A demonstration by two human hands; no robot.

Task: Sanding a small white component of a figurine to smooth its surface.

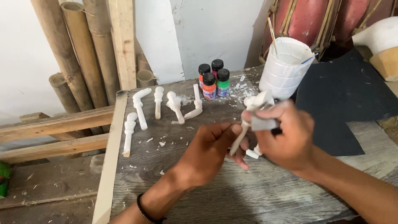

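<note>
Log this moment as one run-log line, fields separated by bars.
left hand: grips white carved piece by stem | right hand: presses small grey sheet against it | bench: five white pieces, four paint bottles, white tub

Bare tabletop [232,195] near; 5 white pegs [159,101], paint bottles [213,81] beyond.

Paint bottles [213,79]: four small ones with black caps, clustered at the table's far edge, left of the tub; fills orange, pink-red, green.
Bottle labels [209,93]: light bands wrapped around the front bottles.
White tub [285,68]: ribbed plastic pot, paint-smeared, a thin stick standing inside.
</note>
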